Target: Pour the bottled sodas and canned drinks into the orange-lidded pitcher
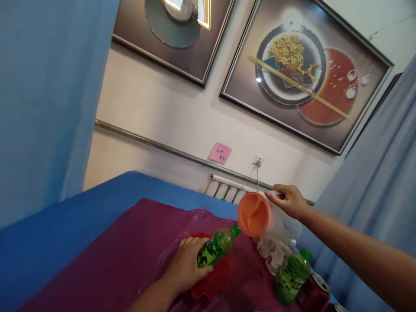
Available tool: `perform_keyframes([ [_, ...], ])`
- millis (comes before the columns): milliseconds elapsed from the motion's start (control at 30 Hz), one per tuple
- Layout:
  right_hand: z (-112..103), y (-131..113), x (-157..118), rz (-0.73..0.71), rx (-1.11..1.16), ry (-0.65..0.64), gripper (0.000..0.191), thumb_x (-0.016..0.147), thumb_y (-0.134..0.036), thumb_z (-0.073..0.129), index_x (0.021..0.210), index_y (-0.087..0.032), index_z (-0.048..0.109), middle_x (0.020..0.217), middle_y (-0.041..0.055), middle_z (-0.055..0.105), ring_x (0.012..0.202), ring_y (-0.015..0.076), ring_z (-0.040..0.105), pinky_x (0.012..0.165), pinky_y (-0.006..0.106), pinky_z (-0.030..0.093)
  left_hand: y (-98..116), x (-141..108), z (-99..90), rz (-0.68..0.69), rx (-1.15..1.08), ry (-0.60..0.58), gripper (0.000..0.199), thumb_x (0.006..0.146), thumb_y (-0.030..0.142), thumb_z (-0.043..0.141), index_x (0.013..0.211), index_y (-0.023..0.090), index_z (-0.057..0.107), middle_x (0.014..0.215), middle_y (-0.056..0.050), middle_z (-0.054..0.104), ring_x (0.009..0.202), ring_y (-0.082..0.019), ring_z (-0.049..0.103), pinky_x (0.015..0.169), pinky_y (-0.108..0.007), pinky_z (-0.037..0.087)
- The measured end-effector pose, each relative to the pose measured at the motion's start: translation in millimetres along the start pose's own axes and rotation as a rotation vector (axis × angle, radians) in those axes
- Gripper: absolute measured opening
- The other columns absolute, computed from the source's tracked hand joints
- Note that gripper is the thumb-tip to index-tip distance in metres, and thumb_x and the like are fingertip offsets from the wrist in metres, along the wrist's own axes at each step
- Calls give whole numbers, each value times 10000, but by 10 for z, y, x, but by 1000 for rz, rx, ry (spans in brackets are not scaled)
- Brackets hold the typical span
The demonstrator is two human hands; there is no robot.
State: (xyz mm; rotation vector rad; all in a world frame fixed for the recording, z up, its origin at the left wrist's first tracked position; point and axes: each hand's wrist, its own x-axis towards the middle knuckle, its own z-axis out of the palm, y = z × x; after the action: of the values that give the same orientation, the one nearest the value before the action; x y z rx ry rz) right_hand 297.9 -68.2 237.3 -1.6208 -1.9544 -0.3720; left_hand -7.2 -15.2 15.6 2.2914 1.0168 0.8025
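Observation:
My left hand (185, 266) is wrapped around a green-labelled plastic drink bottle (212, 251), which tilts up to the right with its green cap on. Beneath the bottle is a red scalloped dish (212, 281), partly covered by my hand and the bottle. My right hand (289, 201) grips the pale handle of a translucent pitcher (281, 223) with an orange lid (253, 214). The pitcher is tipped so its lid faces me, near the bottle's cap but apart from it. Its contents cannot be made out.
Right of the dish stand a second green bottle (292, 277), a dark red can (314, 292) and clear containers (276, 255). A purple sheet (123, 251) covers part of the blue surface (107, 203). Behind are a wall rail (156, 145), a socket (258, 160) and blue curtains (48, 95).

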Motion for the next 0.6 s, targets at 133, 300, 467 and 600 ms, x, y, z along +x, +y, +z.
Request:
perform_keyframes([
  [133,-6,1,-2,12,-6,-4,536,833,-637,547,579,-243,286,541,-61,245,518,96,260,487,257,205,-1,3,-5,-4,0,-5,607,660,310,815,1240,248,649,1241,-59,698,1175,-294,590,1057,-422,367],
  [300,-6,-19,-15,-4,-11,12,523,842,-618,535,578,-242,285,543,-61,237,515,94,251,482,255,201,21,1,-19,-15,12,-12,601,665,307,809,1242,242,652,1258,-74,694,1195,-302,586,1071,-425,356],
  [467,-4,-27,-21,-19,-24,23,520,843,-605,538,575,-242,279,543,-60,235,516,93,254,478,251,202,33,-1,-31,-20,9,-26,613,669,311,807,1258,251,647,1283,-72,688,1217,-299,576,1083,-424,350],
  [600,-6,-24,-22,-19,-31,23,521,846,-608,531,573,-241,282,543,-60,237,512,92,256,477,251,204,33,2,-30,-19,14,-26,619,663,303,812,1258,248,652,1287,-70,688,1217,-299,578,1083,-425,353],
])
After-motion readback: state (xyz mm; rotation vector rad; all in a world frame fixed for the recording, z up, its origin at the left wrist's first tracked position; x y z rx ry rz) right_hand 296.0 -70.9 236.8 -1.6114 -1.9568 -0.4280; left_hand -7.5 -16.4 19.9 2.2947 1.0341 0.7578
